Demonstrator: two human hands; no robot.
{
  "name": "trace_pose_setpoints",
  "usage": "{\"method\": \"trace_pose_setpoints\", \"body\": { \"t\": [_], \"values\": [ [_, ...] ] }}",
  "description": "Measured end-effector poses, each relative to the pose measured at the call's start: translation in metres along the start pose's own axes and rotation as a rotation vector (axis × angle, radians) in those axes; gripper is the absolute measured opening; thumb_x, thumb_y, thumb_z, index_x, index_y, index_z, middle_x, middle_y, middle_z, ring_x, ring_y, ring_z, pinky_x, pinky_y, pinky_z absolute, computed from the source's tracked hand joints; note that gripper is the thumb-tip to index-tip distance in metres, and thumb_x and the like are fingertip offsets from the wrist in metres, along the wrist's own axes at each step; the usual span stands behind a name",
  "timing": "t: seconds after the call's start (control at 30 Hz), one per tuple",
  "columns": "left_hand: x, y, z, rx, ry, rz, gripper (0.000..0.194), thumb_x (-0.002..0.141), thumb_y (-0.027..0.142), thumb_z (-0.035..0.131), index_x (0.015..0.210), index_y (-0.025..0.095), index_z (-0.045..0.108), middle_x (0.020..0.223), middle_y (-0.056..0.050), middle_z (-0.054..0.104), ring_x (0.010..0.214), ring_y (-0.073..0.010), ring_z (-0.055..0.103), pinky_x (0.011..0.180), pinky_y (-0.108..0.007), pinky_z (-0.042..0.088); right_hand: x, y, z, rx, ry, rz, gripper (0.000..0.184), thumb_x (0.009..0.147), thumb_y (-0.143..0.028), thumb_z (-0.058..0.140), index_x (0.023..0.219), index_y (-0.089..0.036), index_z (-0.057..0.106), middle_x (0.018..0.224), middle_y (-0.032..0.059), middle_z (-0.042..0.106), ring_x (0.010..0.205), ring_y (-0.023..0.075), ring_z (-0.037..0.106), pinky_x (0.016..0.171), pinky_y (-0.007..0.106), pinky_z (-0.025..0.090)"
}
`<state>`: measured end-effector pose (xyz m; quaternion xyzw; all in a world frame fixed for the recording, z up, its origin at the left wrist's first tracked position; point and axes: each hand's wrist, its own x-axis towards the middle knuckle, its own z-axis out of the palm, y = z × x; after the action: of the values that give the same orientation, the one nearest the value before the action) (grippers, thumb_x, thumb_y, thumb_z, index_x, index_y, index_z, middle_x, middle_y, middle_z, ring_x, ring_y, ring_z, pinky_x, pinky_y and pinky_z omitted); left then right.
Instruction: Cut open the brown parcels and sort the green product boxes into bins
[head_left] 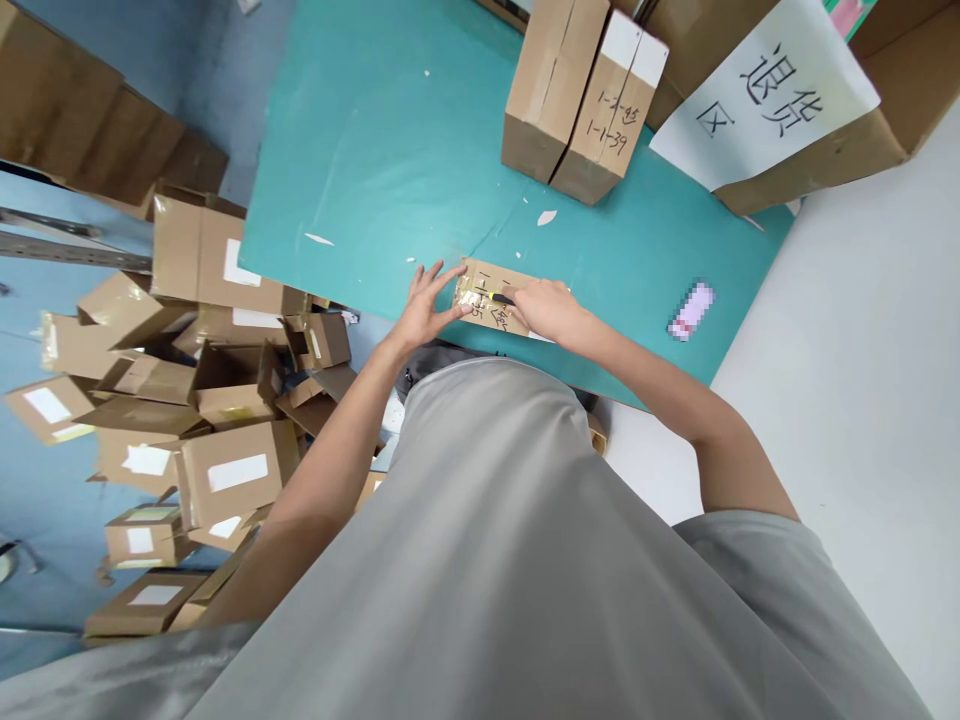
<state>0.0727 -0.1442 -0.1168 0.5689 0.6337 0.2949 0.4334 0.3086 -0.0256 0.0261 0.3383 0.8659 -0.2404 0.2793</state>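
Observation:
A small cardboard box [489,318] with handwritten numbers and clear tape lies on the green table close to my body. My left hand [424,308] holds the box at its left end, thumb on the top and index finger at the far corner, the other fingers spread off it. In my right hand [551,308] is a utility knife [499,298] with a yellow and black body. Its front end points left and lies over the taped top of the box. Whether the blade touches the tape is too small to tell.
Two taller cardboard boxes [555,85] stand at the back of the green table [360,150]. A large carton [832,165] with a paper sign [765,95] is at the right. A pixelated pink item [691,310] lies at the right. Opened boxes [236,465] pile up on the left.

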Motion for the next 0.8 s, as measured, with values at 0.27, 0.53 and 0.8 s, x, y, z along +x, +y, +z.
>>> {"method": "trace_pose_setpoints", "body": {
  "t": [0.27, 0.53, 0.8],
  "values": [
    [-0.001, 0.001, 0.002, -0.034, 0.002, 0.012, 0.11, 0.084, 0.104, 0.065, 0.167, 0.031, 0.063, 0.181, -0.019, 0.051, 0.18, -0.0446, 0.025, 0.146, -0.07, 0.008, -0.058, 0.053, 0.019, -0.124, -0.022, 0.156, 0.039, 0.118, -0.036, 0.057, 0.142, -0.02, 0.084, 0.121, 0.0222, 0.087, 0.115, 0.04, 0.081, 0.093, 0.047, 0.059],
    [-0.003, -0.009, 0.001, -0.016, 0.017, 0.024, 0.106, 0.09, 0.101, 0.062, 0.169, 0.03, 0.061, 0.179, -0.018, 0.054, 0.177, -0.0431, 0.033, 0.144, -0.073, 0.015, -0.125, 0.113, 0.032, -0.144, -0.081, 0.442, 0.03, 0.112, -0.032, 0.066, 0.123, -0.019, 0.091, 0.115, 0.027, 0.086, 0.112, 0.0444, 0.082, 0.091, 0.051, 0.057],
    [-0.024, -0.038, -0.044, -0.115, 0.077, -0.158, 0.113, 0.084, 0.101, 0.07, 0.17, 0.029, 0.06, 0.178, -0.023, 0.053, 0.166, -0.0476, 0.052, 0.128, -0.073, 0.049, -0.103, 0.113, 0.089, 0.783, 0.386, 0.523, 0.046, 0.11, -0.065, 0.065, 0.106, -0.021, 0.08, 0.086, 0.0073, 0.083, 0.066, 0.022, 0.076, 0.07, 0.032, 0.058]
  ]
}}
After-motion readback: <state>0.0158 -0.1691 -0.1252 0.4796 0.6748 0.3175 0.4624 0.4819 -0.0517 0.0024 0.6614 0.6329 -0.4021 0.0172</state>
